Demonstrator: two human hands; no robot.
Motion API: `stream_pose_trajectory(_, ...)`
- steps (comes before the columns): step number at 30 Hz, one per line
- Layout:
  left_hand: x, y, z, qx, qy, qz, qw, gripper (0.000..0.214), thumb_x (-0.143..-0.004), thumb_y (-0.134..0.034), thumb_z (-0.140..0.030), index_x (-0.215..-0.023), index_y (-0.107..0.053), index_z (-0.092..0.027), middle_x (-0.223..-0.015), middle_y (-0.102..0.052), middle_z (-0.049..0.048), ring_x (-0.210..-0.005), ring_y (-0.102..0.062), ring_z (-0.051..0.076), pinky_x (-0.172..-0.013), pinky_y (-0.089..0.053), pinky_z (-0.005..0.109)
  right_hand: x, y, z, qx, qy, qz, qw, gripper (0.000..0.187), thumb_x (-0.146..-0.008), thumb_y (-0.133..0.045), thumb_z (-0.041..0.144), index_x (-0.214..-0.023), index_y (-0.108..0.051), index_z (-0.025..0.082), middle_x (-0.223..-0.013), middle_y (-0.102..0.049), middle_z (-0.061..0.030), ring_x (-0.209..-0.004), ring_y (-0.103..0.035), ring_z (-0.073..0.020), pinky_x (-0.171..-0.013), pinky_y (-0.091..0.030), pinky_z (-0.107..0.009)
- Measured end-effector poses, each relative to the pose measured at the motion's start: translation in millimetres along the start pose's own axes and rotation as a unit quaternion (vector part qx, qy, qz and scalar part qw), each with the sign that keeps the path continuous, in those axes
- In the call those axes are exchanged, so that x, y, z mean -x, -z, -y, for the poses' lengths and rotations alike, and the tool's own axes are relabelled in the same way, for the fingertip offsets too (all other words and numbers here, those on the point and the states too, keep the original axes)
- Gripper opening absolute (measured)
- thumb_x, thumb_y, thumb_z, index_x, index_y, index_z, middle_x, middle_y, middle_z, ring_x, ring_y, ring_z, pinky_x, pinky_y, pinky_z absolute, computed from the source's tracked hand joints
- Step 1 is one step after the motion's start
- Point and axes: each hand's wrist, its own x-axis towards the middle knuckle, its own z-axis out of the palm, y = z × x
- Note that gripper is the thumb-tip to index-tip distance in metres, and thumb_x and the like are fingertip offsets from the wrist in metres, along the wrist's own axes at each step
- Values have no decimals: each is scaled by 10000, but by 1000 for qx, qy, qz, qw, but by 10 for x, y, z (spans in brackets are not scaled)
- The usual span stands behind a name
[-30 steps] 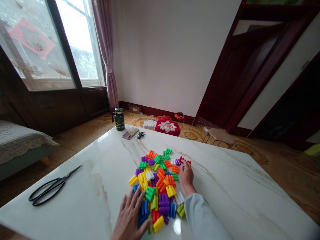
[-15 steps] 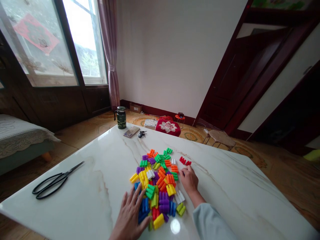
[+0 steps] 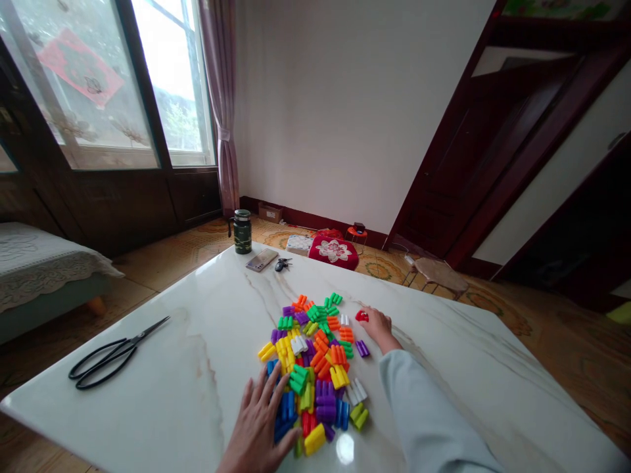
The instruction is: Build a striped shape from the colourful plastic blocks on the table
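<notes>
A heap of colourful ribbed plastic building blocks (image 3: 325,394) lies on the marble-patterned table. My left hand (image 3: 259,417) rests with fingers spread along the heap's near left side, over some blue blocks (image 3: 286,404). Beyond the heap's right side, my right hand (image 3: 378,326) has its fingers closed on a red block (image 3: 362,316), which they partly cover. A purple block (image 3: 363,348) sits apart from the heap, just below that hand. Green blocks (image 3: 334,299) form the far end of the heap.
Black-handled scissors (image 3: 111,358) lie on the left of the table (image 3: 182,407). Along the far edge stand a dark green flask (image 3: 242,231), a phone (image 3: 261,260) and keys (image 3: 282,265). A stool (image 3: 438,276) is on the floor beyond.
My right hand has moved away from me onto the red blocks, uncovering a purple block beside the heap. My left hand stays in place. The view has shifted slightly.
</notes>
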Motion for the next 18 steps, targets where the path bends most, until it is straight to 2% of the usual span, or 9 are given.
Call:
stream_pose_trajectory(4,-5,29,-16,3,7,7,1000,798,-838,-521,-566,-1515,-202,-289,-1570,-244,61,-1427,-230,350,-1131,-235,561,-18,-25,-32,-14,4,28,1000,250,-796,-555,212,-945,-731,308,-1017,-728,-6,-969,-637,-200,-810,-386,-305)
stream_pose_trajectory(11,-19,71,-30,4,5,7,1000,791,-834,-536,-552,-1509,-234,-273,-1564,-265,74,-1429,-225,348,-1138,-213,555,-28,-27,-91,-43,-2,41,998,269,-789,-537,157,-879,-752,291,-917,-739,12,-885,-648,-182,-736,-395,-265)
stream_pose_trajectory(15,-30,91,-41,2,7,12,1000,793,-831,-550,-528,-1509,-234,-265,-1568,-248,79,-1428,-226,351,-1136,-219,555,-9,9,-112,-51,-13,2,999,323,-782,-571,167,-1061,-705,262,-1091,-697,-25,-964,-626,-181,-770,-399,-251)
stream_pose_trajectory(18,-28,88,-42,3,6,14,1000,786,-838,-536,-538,-1509,-235,-261,-1567,-250,83,-1426,-235,348,-1136,-219,555,78,60,-145,-55,-40,-47,997,344,-843,-498,194,-1155,-643,193,-1194,-637,-95,-1009,-604,-191,-795,-402,-261)
